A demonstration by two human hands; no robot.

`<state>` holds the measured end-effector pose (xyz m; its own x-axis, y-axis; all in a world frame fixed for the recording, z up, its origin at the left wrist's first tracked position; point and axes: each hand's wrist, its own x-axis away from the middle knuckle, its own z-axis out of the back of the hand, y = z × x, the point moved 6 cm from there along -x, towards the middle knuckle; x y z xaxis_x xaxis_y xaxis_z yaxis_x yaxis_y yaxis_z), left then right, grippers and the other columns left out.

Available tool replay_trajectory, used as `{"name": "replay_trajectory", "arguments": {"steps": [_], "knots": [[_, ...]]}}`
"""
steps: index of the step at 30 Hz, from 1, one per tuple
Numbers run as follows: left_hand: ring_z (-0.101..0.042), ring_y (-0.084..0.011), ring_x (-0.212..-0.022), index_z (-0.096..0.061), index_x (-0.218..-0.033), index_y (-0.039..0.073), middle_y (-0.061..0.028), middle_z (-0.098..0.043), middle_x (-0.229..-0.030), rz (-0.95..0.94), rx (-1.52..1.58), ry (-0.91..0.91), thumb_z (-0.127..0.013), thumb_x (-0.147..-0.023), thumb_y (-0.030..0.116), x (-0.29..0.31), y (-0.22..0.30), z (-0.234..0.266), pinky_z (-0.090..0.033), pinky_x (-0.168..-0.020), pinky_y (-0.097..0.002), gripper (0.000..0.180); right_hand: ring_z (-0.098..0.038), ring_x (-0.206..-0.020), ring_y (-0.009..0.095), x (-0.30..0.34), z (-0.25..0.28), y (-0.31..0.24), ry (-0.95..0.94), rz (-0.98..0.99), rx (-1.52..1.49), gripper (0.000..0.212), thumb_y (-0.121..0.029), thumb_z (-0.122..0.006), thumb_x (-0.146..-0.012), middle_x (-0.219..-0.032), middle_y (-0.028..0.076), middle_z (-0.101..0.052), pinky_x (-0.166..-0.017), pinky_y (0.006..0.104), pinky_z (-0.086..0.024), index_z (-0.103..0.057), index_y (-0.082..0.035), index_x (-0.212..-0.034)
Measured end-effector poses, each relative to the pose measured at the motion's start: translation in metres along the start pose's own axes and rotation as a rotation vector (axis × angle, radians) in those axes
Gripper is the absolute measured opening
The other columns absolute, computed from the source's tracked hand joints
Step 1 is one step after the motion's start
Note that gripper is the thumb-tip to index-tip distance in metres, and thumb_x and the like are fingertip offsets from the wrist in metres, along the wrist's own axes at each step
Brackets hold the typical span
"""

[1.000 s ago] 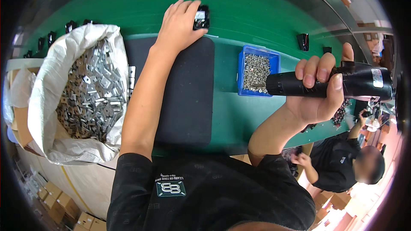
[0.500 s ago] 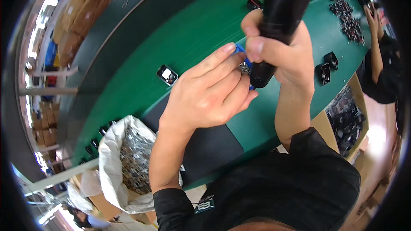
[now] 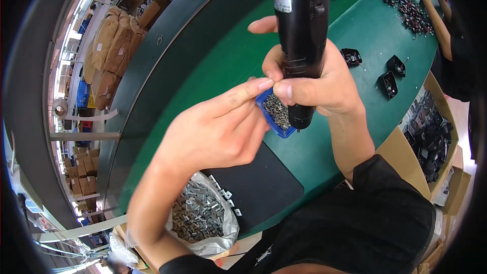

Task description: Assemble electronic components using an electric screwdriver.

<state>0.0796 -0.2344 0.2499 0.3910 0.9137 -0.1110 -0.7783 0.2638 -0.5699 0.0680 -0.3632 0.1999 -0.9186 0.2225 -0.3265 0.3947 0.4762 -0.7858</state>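
Note:
My right hand (image 3: 337, 89) is wrapped round a black electric screwdriver (image 3: 304, 30), its tip pointing down over the right side of a blue tray (image 3: 262, 100). Small metal screws (image 3: 275, 112) fill the tray. My left hand (image 3: 215, 134) reaches across from the left, with its fingertips pinched together against my right thumb and index finger. Whatever sits in that pinch is too small or too hidden to make out. The other left fingers curl beside the tray's left edge; whether they touch it I cannot tell.
A black mat (image 3: 269, 185) lies on the green table near me. Beside it stands a white sack (image 3: 231, 223) of metal pieces. Black housings (image 3: 388, 85) and a pile of small parts (image 3: 406, 7) lie to the right. A cardboard box (image 3: 406, 157) holds black parts; another person's arm (image 3: 437, 25) reaches in beyond.
My left fingertips have come away from over the screws to meet my right thumb, uncovering the tray. The screwdriver stands more upright, and the whole view has shifted.

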Motion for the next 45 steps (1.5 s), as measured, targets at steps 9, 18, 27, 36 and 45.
{"name": "replay_trajectory", "arguments": {"steps": [9, 18, 27, 36, 45], "knots": [[-0.068, -0.0190, -0.094, -0.066, -0.072, -0.001, -0.0086, -0.068, -0.080, -0.339, -0.228, -0.273, -0.064, -0.078, 0.018, 0.005, -0.007, 0.003, -0.041, -0.112, -0.0321, 0.020, -0.057, -0.070, 0.009, 0.001, 0.003, 0.006, 0.037, -0.092, 0.030, 0.072, -0.004, -0.076, -0.068, -0.076, 0.004, -0.062, -0.066, 0.0242, -0.045, -0.046, 0.001, -0.134], [-0.068, -0.0233, -0.094, -0.071, -0.076, -0.003, -0.0163, -0.072, -0.086, -0.422, -0.122, -0.399, -0.056, -0.073, 0.014, 0.018, -0.015, 0.015, -0.030, -0.117, -0.0352, 0.023, -0.058, -0.069, 0.009, -0.004, -0.010, 0.023, -0.015, -0.133, -0.048, 0.057, -0.007, -0.080, -0.072, -0.081, 0.006, -0.064, -0.061, 0.0243, -0.047, -0.053, 0.002, -0.120], [-0.067, -0.0217, -0.094, -0.071, -0.076, -0.003, -0.0167, -0.072, -0.087, -0.446, -0.133, -0.369, -0.055, -0.074, 0.014, 0.025, -0.013, 0.010, -0.030, -0.118, -0.0350, 0.023, -0.059, -0.072, 0.010, -0.002, -0.013, 0.024, -0.026, -0.153, -0.038, 0.055, -0.008, -0.082, -0.070, -0.080, 0.004, -0.063, -0.067, 0.0255, -0.047, -0.054, 0.002, -0.116], [-0.067, -0.0185, -0.097, -0.068, -0.071, -0.002, -0.0152, -0.072, -0.085, -0.428, -0.218, -0.315, -0.054, -0.075, 0.014, 0.025, -0.004, 0.011, -0.025, -0.120, -0.0344, 0.021, -0.060, -0.078, 0.011, 0.002, -0.020, 0.021, -0.112, -0.132, -0.207, 0.054, -0.004, -0.080, -0.070, -0.080, 0.003, -0.062, -0.070, 0.0270, -0.047, -0.053, 0.000, -0.117], [-0.066, -0.0174, -0.098, -0.066, -0.071, 0.004, -0.0081, -0.069, -0.082, -0.155, 0.018, -0.174, -0.056, -0.075, 0.012, 0.015, -0.002, 0.014, -0.031, -0.118, -0.0340, 0.013, -0.059, -0.075, 0.011, 0.003, -0.020, 0.024, -0.155, -0.085, -0.266, 0.060, -0.005, -0.080, -0.073, -0.081, 0.003, -0.061, -0.069, 0.0270, -0.047, -0.049, 0.000, -0.125]]}}
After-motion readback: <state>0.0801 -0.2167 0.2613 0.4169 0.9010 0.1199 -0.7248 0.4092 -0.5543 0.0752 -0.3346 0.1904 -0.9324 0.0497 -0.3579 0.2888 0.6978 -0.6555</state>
